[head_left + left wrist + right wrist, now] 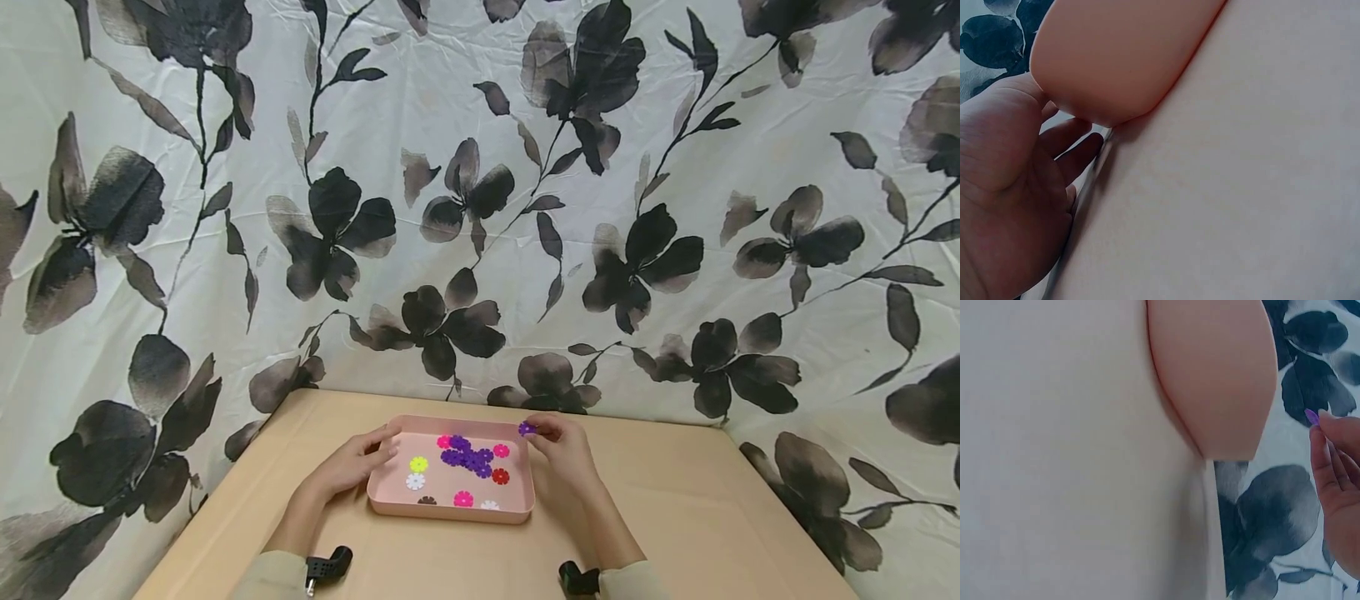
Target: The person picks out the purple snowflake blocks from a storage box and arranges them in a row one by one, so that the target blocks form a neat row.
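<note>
1. From here I see the right hand [562,454] pinching one purple flower-shaped disc [527,428] between thumb and fingers, by the upper right corner of the pink tray [450,514].
2. The left hand [348,462] grips the tray's left end, thumb over the rim.
3. The tray sits low centre of the frame, a purple disc cluster [472,460] mid-tray; whether its pieces interlock, I can't tell.
4. The step looks like handling single discs; next seems to call for a secure pinch and a steady tray.
</note>
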Demonstrator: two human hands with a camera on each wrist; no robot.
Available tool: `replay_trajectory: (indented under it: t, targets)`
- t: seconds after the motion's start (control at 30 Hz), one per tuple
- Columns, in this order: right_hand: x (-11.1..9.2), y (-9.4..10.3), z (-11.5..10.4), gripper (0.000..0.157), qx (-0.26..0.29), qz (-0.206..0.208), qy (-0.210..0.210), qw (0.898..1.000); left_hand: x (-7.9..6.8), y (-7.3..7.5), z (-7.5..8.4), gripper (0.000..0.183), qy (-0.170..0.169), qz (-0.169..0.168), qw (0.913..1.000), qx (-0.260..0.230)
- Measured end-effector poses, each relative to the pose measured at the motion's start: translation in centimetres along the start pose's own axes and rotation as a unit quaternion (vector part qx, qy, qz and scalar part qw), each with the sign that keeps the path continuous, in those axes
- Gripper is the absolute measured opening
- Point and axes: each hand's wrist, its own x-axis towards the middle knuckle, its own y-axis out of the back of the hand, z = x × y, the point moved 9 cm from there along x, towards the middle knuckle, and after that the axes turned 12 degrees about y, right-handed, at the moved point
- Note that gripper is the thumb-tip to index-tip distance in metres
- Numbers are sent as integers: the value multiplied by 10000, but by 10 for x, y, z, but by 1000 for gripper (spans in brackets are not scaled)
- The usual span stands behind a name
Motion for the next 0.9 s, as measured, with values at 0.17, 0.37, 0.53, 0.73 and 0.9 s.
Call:
replay_trajectory:
  t: [0.17,0.37,0.53,0.73,0.9]
  targets:
    - [-1,19,14,24,-102,453,-126,9988,0,1,-1,54,29,5,10000,32]
    - [-7,30,33,20,-277,656,-551,9959,1,0,-2,54,45,-3,10000,2]
    - [-18,29,48,20,-335,533,-1023,9928,1,0,-2,54,44,-6,10000,8]
    - [-25,18,66,16,-331,99,-1222,9919,0,0,0,54,-29,13,10000,12]
    - [-26,9,68,13,-434,-299,-1073,9928,1,-1,0,54,-55,-16,10000,-25]
